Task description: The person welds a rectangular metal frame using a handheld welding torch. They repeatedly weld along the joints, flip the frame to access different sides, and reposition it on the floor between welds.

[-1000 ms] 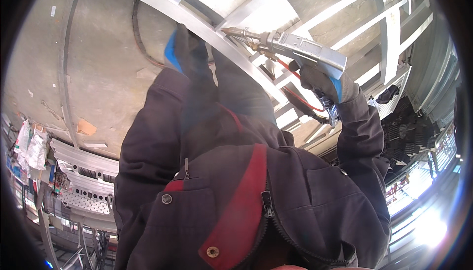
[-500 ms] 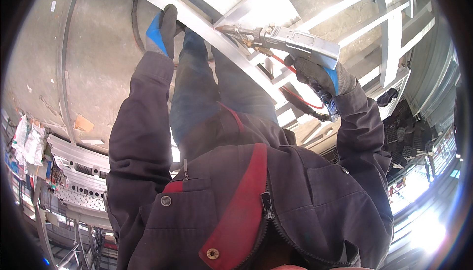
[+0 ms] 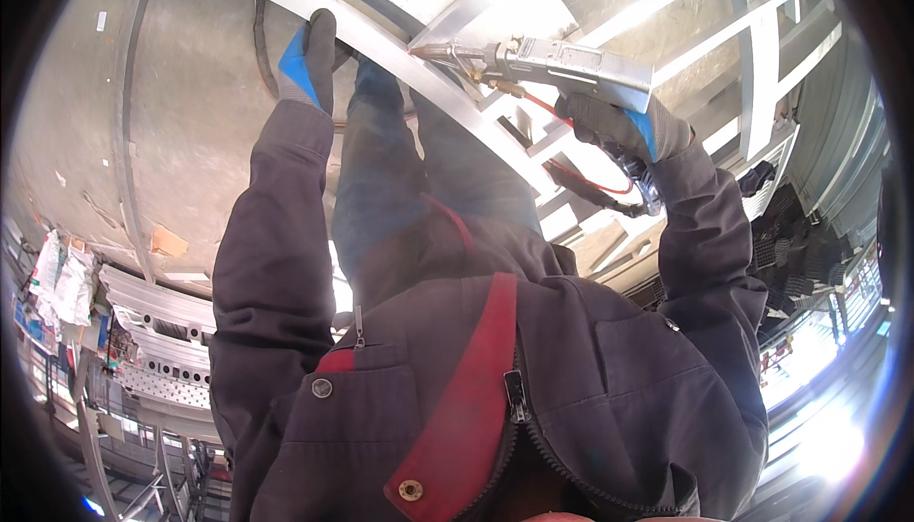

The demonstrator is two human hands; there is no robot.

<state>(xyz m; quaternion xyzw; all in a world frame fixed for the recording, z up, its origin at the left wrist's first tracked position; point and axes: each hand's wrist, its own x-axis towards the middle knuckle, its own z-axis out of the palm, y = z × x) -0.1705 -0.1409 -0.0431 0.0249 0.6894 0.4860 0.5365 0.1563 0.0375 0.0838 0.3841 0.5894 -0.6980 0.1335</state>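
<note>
My right hand (image 3: pixel 619 127), in a dark glove with a blue patch, is closed round the grip of a silver handheld welding gun (image 3: pixel 571 67). The gun points left, its copper-coloured nozzle (image 3: pixel 433 51) at a joint of a pale metal frame (image 3: pixel 466 113); whether the tip touches cannot be made out. A red hose (image 3: pixel 545 103) runs from the gun toward my right wrist. At the frame's near edge, my left hand (image 3: pixel 312 60), gloved alike, grips the long bar with one digit on top. Its other fingers are mostly hidden.
Concrete floor (image 3: pixel 200 94) with a long metal strip (image 3: pixel 124 122) and scraps lies at left. Perforated metal profiles (image 3: pixel 162 360) are stacked lower left. Dark pieces (image 3: pixel 800 246) are piled at right, beside long metal sheets (image 3: pixel 843 141). More frame bars (image 3: pixel 762 65) extend upper right.
The view has shifted slightly. The gun and my right hand sit a little higher in the picture, with the nozzle still at the joint. My left hand keeps its place on the bar.
</note>
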